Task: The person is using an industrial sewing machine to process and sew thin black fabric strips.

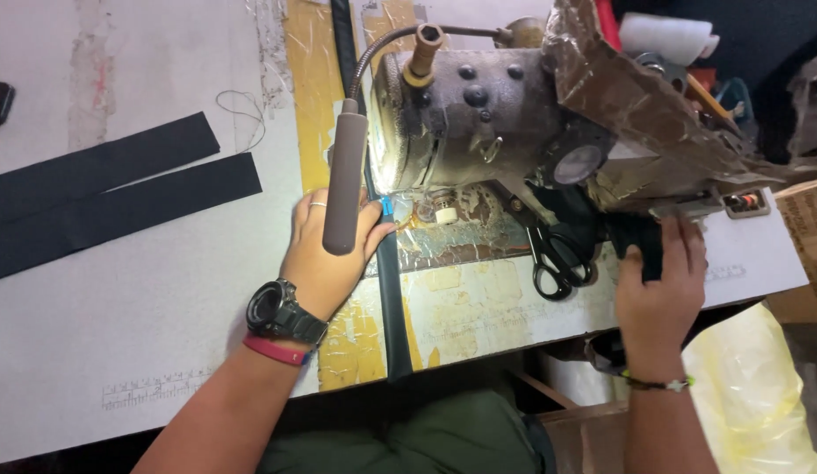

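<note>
Black strip (392, 290) under left hand (325, 259) fingers (373, 230), pressed flat together, strip running lengthwise away from body, right hand (658, 290) fingers clamped on dark fabric (641, 241)

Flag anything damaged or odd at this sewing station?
The table surface is worn: yellow patches show through peeling coating beside the sewing machine. The machine's right end is wrapped in crumpled brown cardboard. Black scissors lie under the machine arm, close to the right hand. A loose thread curls near the fabric strips.

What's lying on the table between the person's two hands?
In the head view, black scissors lie between the left hand and right hand, beside the black strip.
</note>
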